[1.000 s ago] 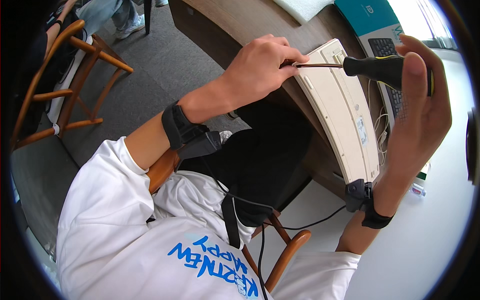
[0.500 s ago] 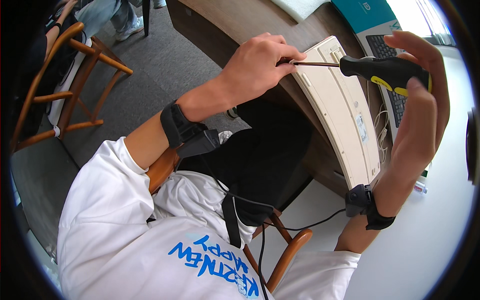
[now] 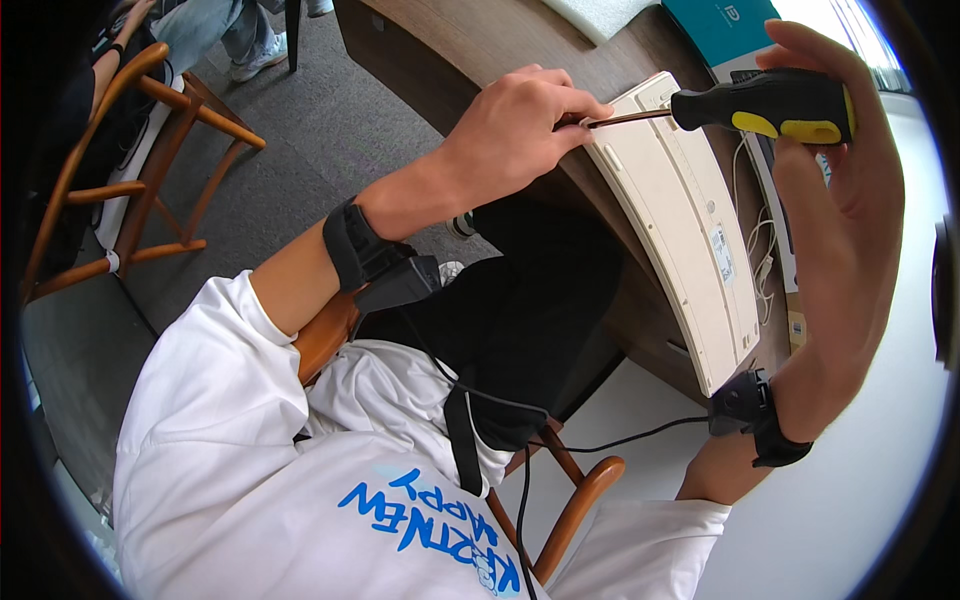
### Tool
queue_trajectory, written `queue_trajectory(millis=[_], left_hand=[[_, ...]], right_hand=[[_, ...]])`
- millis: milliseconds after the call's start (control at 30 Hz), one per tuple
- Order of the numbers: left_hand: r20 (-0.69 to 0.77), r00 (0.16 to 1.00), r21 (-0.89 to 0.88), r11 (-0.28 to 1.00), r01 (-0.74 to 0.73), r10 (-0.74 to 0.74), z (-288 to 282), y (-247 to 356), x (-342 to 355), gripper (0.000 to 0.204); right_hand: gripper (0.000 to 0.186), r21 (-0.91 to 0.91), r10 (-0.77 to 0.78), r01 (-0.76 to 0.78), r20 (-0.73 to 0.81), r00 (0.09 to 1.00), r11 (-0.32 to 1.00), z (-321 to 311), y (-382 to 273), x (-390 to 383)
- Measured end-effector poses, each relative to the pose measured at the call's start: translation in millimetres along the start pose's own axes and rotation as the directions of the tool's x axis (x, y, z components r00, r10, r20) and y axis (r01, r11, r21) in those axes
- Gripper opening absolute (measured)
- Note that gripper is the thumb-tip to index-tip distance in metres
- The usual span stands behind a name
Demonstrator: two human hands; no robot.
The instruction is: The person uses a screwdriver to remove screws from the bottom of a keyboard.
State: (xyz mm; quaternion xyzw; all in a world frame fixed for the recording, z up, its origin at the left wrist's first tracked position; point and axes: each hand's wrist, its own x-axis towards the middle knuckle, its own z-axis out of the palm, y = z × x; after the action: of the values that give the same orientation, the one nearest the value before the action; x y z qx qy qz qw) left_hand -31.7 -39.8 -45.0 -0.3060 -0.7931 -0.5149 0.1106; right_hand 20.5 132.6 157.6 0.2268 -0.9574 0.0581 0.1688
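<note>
A screwdriver (image 3: 640, 117) with a thin shaft and a black and yellow handle spans between my two hands. My right hand (image 3: 845, 190) has its handle, thumb against the lower side and fingers curled around the far side. At the tip end, my left hand (image 3: 525, 125) pinches the shaft between thumb and fingers. Whether something small sits there too is hidden by the fingers. Beneath the shaft lies a beige keyboard (image 3: 680, 210), underside up, with a pale label on it. I cannot tell whether my left fingers touch its edge.
The brown desk (image 3: 440, 45) carries a white foam piece (image 3: 600, 12), a teal box (image 3: 715, 25) and white cable (image 3: 765, 260) beside the keyboard. Wooden chairs (image 3: 130, 190) stand to the left, where another person's leg (image 3: 245, 40) shows. A black cable (image 3: 640, 437) runs from my right wrist.
My right hand has moved up and turned, and the screwdriver handle has risen with it. The left hand stays nearly still at the tip; the keyboard has barely moved.
</note>
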Motion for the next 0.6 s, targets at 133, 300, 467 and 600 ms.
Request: queue_trajectory(millis=[133, 300, 467, 600], left_hand=[[-0.014, 1.000, -0.014, 1.000, -0.004, 0.004, 1, 0, 0, 0.022], [-0.001, 0.999, 0.029, 0.999, 0.040, -0.040, -5, -7, -6, 0.026], [-0.051, 0.998, -0.044, 0.999, -0.026, 0.024, 3, -3, -1, 0.021], [-0.022, 0.999, -0.007, 0.999, -0.036, 0.036, 4, -1, 0, 0.024]], right_hand=[[0.036, -0.233, 0.376, -0.361, 0.021, 0.927, 0.903, 1, -21, 13], [0.035, -0.243, 0.417, -0.401, 0.015, 0.909, 0.883, 15, -2, 8], [0.030, 0.062, -0.016, 0.015, 0.019, 1.000, 0.998, -4, 0, 5], [0.031, 0.032, -0.027, 0.027, 0.023, 0.999, 0.999, -9, 14, 4]])
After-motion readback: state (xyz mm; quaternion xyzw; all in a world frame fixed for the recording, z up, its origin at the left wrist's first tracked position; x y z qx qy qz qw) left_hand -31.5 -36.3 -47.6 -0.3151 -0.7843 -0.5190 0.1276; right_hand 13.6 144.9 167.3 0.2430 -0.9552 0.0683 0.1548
